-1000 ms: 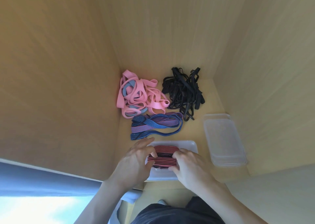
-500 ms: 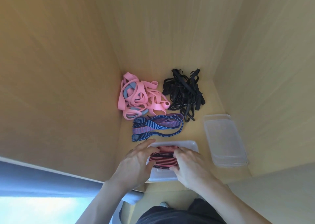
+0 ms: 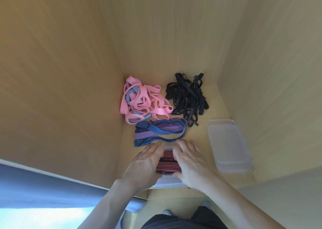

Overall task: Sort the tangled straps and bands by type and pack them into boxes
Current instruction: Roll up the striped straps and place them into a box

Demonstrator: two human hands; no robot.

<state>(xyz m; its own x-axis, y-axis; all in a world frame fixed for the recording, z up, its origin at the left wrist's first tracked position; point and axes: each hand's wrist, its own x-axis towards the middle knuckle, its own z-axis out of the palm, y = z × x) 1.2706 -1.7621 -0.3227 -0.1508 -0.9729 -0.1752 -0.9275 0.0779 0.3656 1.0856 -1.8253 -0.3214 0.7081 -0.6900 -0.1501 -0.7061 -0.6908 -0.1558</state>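
Light wooden walls close the shelf on three sides: left wall, back wall and right wall, with only the near edge open toward the person. At that near edge sits a clear plastic box, its front rim level with the shelf lip. Inside it lies a folded bundle of red-and-black striped bands. The left hand and right hand flank the bundle, fingers laid nearly straight over its two ends and pressing it down into the box, neither hand clenched; the thumbs are hidden. Just beyond the fingertips, touching or nearly touching the box's far rim, lie blue striped bands. Behind these, a heap of pink bands with some pale blue loops fills the back left corner against the left wall. A tangle of black straps lies beside it, close to the back wall. A stack of clear plastic containers rests along the right wall, apart from the box. Bare shelf shows between that stack and the right hand. Blue fabric hangs below the left wall.
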